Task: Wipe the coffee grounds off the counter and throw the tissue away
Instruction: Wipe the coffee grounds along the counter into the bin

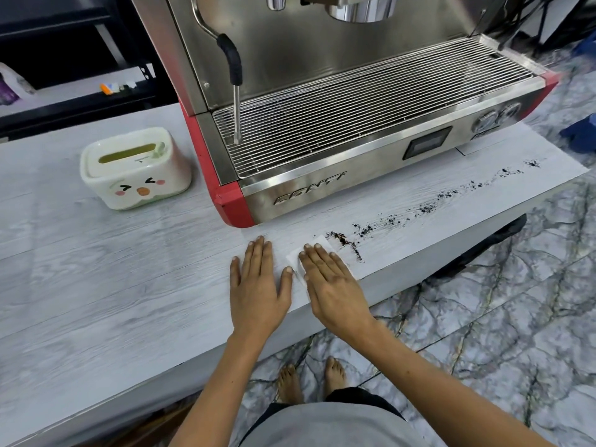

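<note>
Dark coffee grounds (pixel 425 206) lie in a long trail on the pale wood-grain counter (pixel 113 269), running from its right end toward the middle, with a denser clump (pixel 345 241) by my fingertips. My right hand (pixel 332 282) presses flat on a white tissue (pixel 295 261), whose edges show under the fingers and thumb, just left of that clump. Palm down on the bare counter lies my left hand (pixel 258 282), fingers spread, right beside the tissue, holding nothing.
A steel and red espresso machine (pixel 354 124) stands behind the trail, its steam wand (pixel 237 117) hanging over the drip grate. A white tissue box with a cartoon face (pixel 135 169) sits at the left. The counter's front edge runs just below my hands, above marble floor.
</note>
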A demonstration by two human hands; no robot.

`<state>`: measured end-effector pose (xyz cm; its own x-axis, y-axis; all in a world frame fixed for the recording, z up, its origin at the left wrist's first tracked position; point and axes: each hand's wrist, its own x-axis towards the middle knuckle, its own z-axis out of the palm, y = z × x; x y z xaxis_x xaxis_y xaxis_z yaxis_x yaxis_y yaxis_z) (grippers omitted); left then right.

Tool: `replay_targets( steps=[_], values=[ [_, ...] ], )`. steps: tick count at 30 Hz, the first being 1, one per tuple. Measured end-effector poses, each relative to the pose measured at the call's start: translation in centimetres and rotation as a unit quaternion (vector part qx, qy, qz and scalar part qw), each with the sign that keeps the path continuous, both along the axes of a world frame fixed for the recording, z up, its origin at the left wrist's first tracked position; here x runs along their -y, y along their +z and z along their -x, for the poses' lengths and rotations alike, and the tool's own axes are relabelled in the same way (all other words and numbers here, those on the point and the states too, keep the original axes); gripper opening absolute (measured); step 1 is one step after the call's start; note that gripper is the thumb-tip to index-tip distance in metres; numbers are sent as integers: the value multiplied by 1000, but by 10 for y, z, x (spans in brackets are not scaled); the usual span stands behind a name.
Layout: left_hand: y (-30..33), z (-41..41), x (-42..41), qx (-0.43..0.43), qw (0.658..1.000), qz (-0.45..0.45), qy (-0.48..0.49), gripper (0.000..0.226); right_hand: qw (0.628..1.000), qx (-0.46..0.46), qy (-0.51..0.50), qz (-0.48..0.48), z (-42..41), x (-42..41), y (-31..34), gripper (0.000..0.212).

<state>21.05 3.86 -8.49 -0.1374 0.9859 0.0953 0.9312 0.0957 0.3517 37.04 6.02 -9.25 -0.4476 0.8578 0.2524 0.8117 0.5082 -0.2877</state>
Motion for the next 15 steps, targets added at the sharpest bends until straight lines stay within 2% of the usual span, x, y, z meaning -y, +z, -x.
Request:
replay_targets(
  steps=[7, 15],
  values=[
    [0, -2, -1, 0, 1000, 0, 9, 69, 1000, 0, -4, 0, 4, -13, 3, 45],
    [-1, -5, -1, -5, 1000, 6, 13, 68, 998, -12, -57, 9, -12, -25, -2, 42]
  ],
)
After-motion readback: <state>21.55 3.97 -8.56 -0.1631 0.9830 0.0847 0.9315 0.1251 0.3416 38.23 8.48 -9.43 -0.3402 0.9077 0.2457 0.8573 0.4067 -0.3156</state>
